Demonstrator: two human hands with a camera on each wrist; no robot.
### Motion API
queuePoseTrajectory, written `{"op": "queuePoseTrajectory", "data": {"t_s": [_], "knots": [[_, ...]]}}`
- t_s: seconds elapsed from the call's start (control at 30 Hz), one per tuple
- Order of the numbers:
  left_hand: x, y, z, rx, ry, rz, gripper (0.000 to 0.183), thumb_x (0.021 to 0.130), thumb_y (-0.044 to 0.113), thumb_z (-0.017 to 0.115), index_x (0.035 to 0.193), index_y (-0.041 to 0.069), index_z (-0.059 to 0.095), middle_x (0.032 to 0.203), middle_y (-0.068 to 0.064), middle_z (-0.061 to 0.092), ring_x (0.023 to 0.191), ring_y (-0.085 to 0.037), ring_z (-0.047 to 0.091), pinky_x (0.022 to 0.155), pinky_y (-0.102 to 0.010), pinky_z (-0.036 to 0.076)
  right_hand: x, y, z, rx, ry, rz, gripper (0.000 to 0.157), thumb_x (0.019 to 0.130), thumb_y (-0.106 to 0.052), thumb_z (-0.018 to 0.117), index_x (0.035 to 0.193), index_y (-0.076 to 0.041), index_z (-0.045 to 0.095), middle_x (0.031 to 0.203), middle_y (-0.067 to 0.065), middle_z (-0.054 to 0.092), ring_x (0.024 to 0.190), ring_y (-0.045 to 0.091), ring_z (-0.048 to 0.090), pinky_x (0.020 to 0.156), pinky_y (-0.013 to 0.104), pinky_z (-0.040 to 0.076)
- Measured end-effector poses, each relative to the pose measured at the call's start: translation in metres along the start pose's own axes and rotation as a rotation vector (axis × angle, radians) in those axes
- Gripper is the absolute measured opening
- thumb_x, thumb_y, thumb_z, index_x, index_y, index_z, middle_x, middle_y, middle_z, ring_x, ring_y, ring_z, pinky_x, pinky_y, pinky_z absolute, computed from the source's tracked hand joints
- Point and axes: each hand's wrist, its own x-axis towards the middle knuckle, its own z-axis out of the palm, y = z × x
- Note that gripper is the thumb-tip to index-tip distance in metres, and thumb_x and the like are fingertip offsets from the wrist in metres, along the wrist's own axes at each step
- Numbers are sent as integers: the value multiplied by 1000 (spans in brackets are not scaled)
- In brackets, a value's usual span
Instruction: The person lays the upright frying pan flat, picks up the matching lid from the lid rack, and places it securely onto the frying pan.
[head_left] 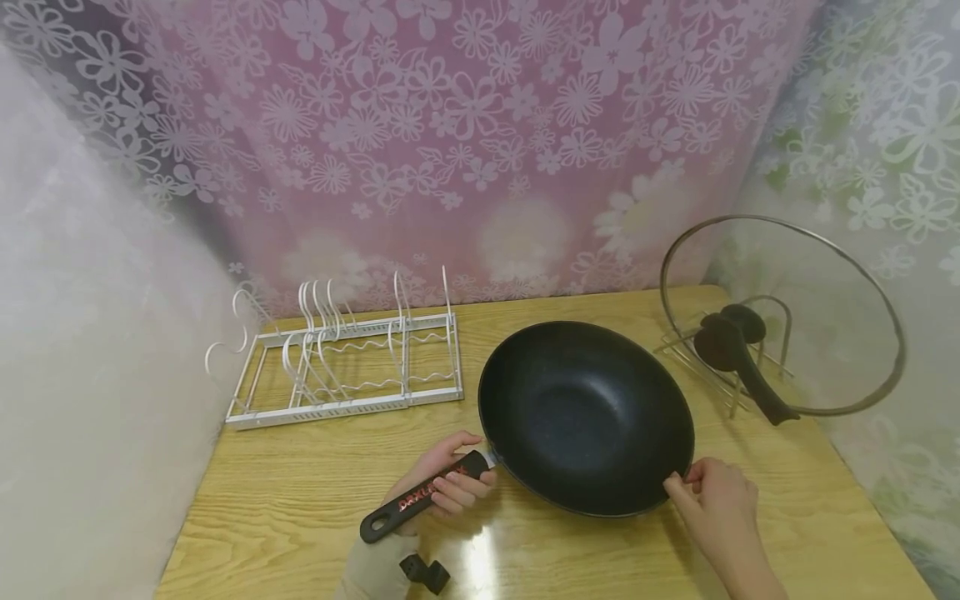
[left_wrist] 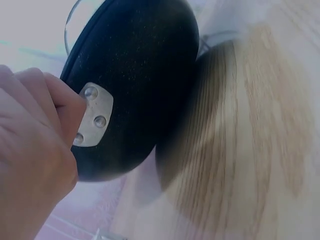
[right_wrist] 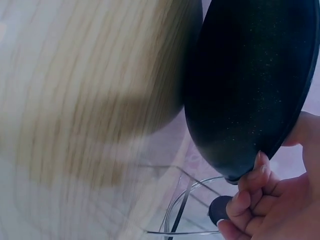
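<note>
Black wok [head_left: 585,412] lies between left hand [head_left: 459,493], wrapped round its handle [head_left: 408,500], and right hand [head_left: 716,500], pinching its rim [head_left: 692,437]; should that pinch slip, it could knock the table [head_left: 300,500] beneath.

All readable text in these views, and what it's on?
"D?XL...X": red letters on the black handle of the pan; second letter unclear, the stretch before the end partly hidden by the left hand.
No other text readable in any view.
</note>
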Motion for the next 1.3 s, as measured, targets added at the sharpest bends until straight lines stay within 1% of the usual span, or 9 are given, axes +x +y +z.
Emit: {"op": "queuePoseTrajectory", "data": {"t_s": [0.23,0.3,0.4,0.5,0.6,0.8,0.97,1.13,1.3], "knots": [[-11,0,-11,162,-14,109,50,102,50,25,105,8,52,56,8,27,42,0,36,40,-12,33,-4,-9,3,-4,-58,51,21,83,-18,68,68,-9,57,62,-1,52,65,20,47,70,48,35],[-12,0,-14,190,-19,122,55,102,51,19,106,8,53,56,8,28,43,0,39,40,-12,34,-5,-10,4,0,-61,62,21,84,-18,67,70,-8,57,63,0,52,65,20,47,70,48,35],[-14,0,-21,220,-39,131,58,102,52,17,108,8,54,56,8,29,44,-1,39,40,-13,34,-8,-11,7,-3,-39,46,21,83,-17,66,69,-8,55,63,0,50,61,18,46,64,43,37],[-17,0,-28,221,-77,142,59,102,55,19,111,8,54,57,8,30,44,-1,37,39,-13,32,-10,-12,11,5,-11,26,21,81,-16,67,67,-8,53,61,-1,49,58,15,44,60,35,36],[-20,0,-34,228,-100,159,61,101,57,21,114,7,54,57,7,30,44,-1,37,39,-14,31,-12,-15,14,29,-3,41,21,80,-15,67,67,-9,53,61,-1,49,58,14,44,61,34,35],[-24,-1,-40,245,-130,177,67,100,61,19,117,7,55,59,7,31,46,-2,38,39,-15,32,-16,-21,14,56,-81,131,23,83,-18,68,69,-8,52,64,1,50,62,17,45,67,38,35],[-25,0,-44,248,-179,198,71,99,64,18,119,7,54,59,7,29,45,-3,36,38,-16,31,-21,-23,15,68,-109,144,22,84,-18,67,70,-8,53,66,1,51,62,16,46,69,39,35],[-20,-5,-44,254,-202,290,74,99,62,13,117,4,56,57,7,26,42,-2,32,36,-14,27,-24,-25,15,78,-95,149,21,85,-18,66,72,-8,53,67,1,52,63,15,47,67,37,35],[-17,-17,-43,192,-117,412,75,99,58,7,110,3,57,56,8,25,42,0,28,38,-12,22,-26,-27,15,98,-118,198,21,87,-18,65,73,-8,53,68,1,52,62,14,46,67,34,36]]}}
